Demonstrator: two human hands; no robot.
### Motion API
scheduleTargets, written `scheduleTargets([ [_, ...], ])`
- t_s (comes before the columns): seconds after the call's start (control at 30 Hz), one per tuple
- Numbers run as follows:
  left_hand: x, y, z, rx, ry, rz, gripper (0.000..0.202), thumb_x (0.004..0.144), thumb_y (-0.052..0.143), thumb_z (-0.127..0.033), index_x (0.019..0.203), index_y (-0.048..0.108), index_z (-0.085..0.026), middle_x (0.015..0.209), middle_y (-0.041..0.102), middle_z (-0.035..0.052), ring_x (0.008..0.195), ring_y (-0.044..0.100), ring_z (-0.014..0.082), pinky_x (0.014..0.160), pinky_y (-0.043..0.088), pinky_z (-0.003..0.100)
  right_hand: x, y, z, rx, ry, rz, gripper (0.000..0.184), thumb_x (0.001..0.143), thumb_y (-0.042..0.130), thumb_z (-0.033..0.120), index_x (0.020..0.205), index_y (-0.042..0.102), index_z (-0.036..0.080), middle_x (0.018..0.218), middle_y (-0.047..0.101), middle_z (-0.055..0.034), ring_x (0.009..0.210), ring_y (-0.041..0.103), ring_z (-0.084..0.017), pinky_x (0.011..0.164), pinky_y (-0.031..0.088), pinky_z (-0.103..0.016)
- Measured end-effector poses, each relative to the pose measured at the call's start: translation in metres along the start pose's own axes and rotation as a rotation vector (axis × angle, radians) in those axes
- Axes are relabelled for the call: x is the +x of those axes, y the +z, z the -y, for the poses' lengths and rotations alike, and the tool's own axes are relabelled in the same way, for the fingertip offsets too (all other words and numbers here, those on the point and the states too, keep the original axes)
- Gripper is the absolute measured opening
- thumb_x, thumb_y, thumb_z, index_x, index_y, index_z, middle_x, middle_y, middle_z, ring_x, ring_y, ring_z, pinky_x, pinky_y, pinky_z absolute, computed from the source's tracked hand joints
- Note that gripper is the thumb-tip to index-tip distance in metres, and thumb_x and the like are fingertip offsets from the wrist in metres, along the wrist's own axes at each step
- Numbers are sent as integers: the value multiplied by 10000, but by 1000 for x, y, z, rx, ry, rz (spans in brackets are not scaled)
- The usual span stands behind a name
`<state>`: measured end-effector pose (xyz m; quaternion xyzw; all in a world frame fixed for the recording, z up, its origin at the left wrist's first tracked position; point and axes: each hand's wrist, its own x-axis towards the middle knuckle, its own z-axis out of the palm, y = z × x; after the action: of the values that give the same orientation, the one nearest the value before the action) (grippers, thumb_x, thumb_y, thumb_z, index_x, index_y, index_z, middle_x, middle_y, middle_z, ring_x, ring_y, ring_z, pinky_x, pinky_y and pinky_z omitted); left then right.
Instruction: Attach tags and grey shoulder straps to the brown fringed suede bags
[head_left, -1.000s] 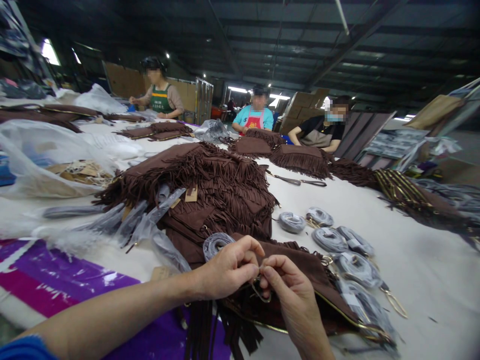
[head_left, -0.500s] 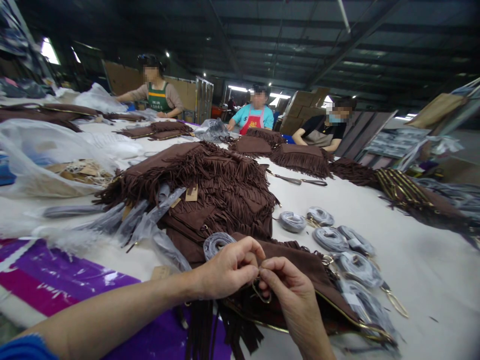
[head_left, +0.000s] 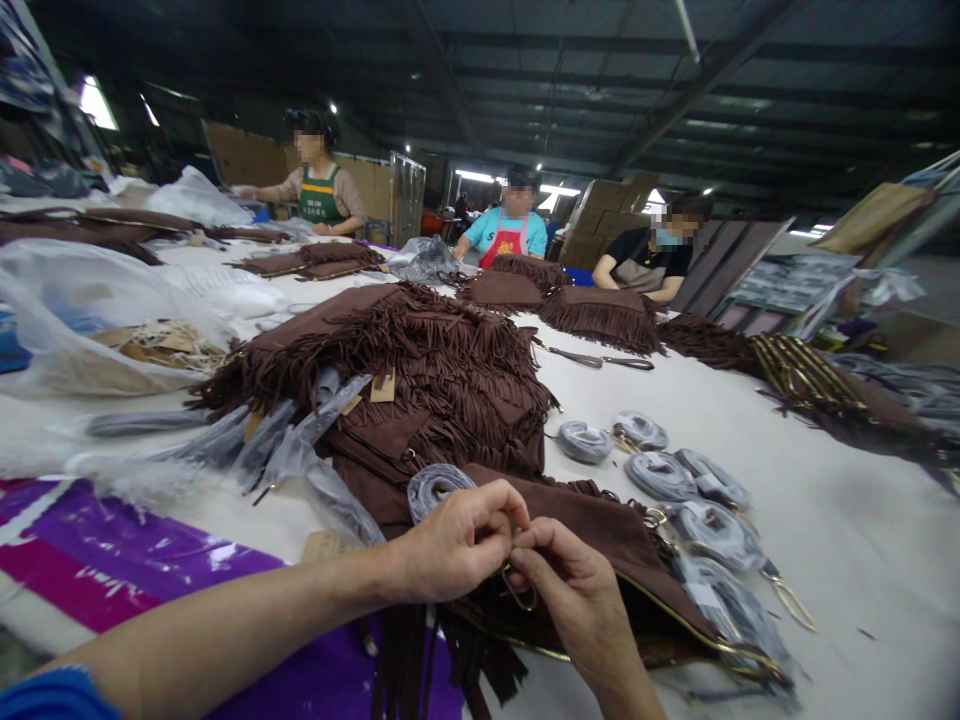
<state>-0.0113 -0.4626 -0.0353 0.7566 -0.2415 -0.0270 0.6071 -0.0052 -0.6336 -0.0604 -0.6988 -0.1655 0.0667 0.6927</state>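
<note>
My left hand [head_left: 457, 535] and my right hand [head_left: 566, 575] meet fingertip to fingertip over an open brown fringed bag [head_left: 592, 515]. A small metal clip [head_left: 521, 592] with a loop hangs just below the pinched fingers of my right hand. The left fingers are curled and pinched too, but what lies between them is hidden. The bag's gold zipper [head_left: 645, 592] runs along its edge to the right, and its mouth gapes under my hands. Behind my left hand lies a coiled grey strap [head_left: 435, 487] in plastic wrap.
Fringed brown bags [head_left: 450, 370] are heaped ahead, with paper tags [head_left: 382, 386]. Several wrapped strap coils [head_left: 660, 476] lie to the right. A plastic bag of tags [head_left: 90, 340] stands at left, purple plastic [head_left: 150, 560] below. Co-workers [head_left: 514, 228] work across the table.
My right hand has shifted slightly left and up, and the metal clip has moved a little left with it. The left hand stays almost in place.
</note>
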Motion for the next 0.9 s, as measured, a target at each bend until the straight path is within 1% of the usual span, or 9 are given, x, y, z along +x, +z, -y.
scheduleTargets([
  [0.17, 3, -16, -6, 169, 18, 39, 186, 830, 456, -85, 992, 521, -149, 667, 552, -45, 595, 489, 93, 582, 374, 195, 2, 2, 1, -96, -55, -31, 212, 818, 733, 395, 774, 701, 191, 665, 618, 6, 562, 551, -131, 538, 467, -208],
  [0.3, 2, -49, -13, 650, 56, 2, 227, 823, 462, -83, 1010, 568, -157, 984, 612, 61, 922, 562, 185, 843, 444, 303, -4, -12, 10, -125, -79, -123, 289, 819, 720, 479, 875, 721, 196, 627, 621, 0, 540, 561, -145, 524, 485, -222],
  [0.4, -1, -65, -3, 961, -35, 85, 243, 782, 492, -97, 1000, 589, -145, 1029, 596, 105, 989, 545, 252, 895, 439, 386, -18, -28, 17, -177, 72, 35, 335, 826, 703, 513, 802, 714, 179, 661, 651, -30, 574, 592, -162, 525, 493, -229],
  [0.5, -3, -71, 9, 1023, -117, 116, 241, 778, 478, -101, 989, 588, -136, 997, 610, 113, 957, 560, 258, 872, 446, 387, -37, -34, 20, -237, 173, 228, 335, 872, 654, 489, 792, 724, 171, 663, 658, -38, 602, 600, -166, 540, 493, -228],
  [0.6, -7, -68, -1, 984, -133, 53, 187, 755, 469, -90, 893, 580, -152, 906, 612, 80, 883, 570, 231, 805, 443, 343, -55, -24, 22, -178, 196, 219, 289, 867, 658, 459, 846, 737, 181, 687, 664, -42, 615, 611, -177, 529, 507, -233],
  [0.67, -14, -60, -21, 938, -76, 20, 142, 752, 477, -104, 844, 567, -165, 875, 590, 58, 837, 559, 212, 748, 429, 317, -63, -13, 24, -160, 111, 46, 240, 828, 704, 402, 957, 742, 203, 801, 686, -57, 637, 610, -178, 513, 502, -225],
  [0.77, -32, -37, -60, 865, 93, 72, 130, 755, 491, -100, 834, 551, -185, 879, 568, 43, 822, 530, 199, 696, 402, 297, -70, 0, 30, -292, -133, -185, 579, 712, 814, 279, 1263, 638, 276, 1141, 662, -86, 640, 596, -163, 528, 511, -234],
  [0.83, -43, -21, -80, 809, 211, 157, 145, 765, 503, -79, 837, 547, -196, 888, 579, 40, 813, 514, 193, 677, 391, 289, -72, 5, 33, -429, -282, -88, 716, 681, 830, 211, 1343, 575, 308, 1237, 641, -85, 696, 635, -191, 646, 547, -272],
  [0.9, -49, -12, -92, 687, 283, 276, 133, 802, 542, -104, 883, 559, -209, 916, 601, 33, 804, 515, 182, 673, 398, 274, -75, 6, 33, -492, -357, 50, 550, 718, 784, 195, 1243, 658, 297, 1084, 716, -64, 769, 668, -236, 740, 541, -298],
])
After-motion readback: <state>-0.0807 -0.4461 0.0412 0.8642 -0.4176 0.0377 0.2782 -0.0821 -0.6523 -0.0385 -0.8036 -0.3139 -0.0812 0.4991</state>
